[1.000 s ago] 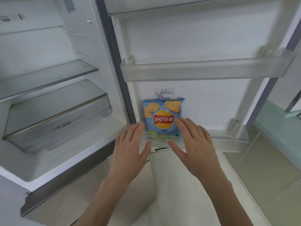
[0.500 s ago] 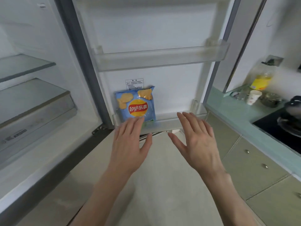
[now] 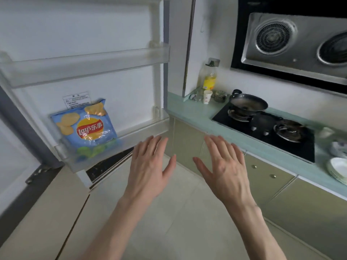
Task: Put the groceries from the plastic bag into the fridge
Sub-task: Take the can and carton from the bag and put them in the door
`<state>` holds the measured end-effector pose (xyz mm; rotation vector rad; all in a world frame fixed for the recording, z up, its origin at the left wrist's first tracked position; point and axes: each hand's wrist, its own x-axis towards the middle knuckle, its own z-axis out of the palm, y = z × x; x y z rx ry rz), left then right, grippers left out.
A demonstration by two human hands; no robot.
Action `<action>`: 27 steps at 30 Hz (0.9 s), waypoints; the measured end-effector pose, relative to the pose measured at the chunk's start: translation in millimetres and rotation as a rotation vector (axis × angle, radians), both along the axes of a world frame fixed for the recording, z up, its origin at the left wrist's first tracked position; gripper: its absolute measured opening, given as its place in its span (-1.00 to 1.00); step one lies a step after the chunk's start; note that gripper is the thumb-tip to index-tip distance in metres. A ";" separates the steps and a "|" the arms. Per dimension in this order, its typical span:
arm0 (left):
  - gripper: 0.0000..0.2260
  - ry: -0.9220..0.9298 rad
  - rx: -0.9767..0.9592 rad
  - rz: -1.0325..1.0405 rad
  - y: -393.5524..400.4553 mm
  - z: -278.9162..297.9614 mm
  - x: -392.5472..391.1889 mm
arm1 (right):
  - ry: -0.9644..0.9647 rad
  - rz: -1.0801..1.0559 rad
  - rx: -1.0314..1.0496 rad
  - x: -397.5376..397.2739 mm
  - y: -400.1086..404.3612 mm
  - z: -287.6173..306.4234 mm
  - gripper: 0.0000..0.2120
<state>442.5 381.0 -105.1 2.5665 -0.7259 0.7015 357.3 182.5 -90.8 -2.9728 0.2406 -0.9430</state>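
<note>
One blue Lay's chip bag, yellow-red logo, stands upright in the lowest fridge-door bin at 9 o'clock. Left hand and right hand: both spread flat, empty.

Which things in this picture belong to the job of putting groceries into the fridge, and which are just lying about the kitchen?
Part of the job:
- bag of crisps, standing in the bottom door shelf
- left hand and right hand, both empty

Just lying about:
- oil bottle
- paper cup
- wok on the stove
- stack of plates
</note>
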 end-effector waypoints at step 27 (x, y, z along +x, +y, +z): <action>-0.55 -0.034 -0.031 -0.698 -399.3 17.8 -174.4 | -0.036 -0.756 0.055 -298.6 -319.2 -3.7 -0.42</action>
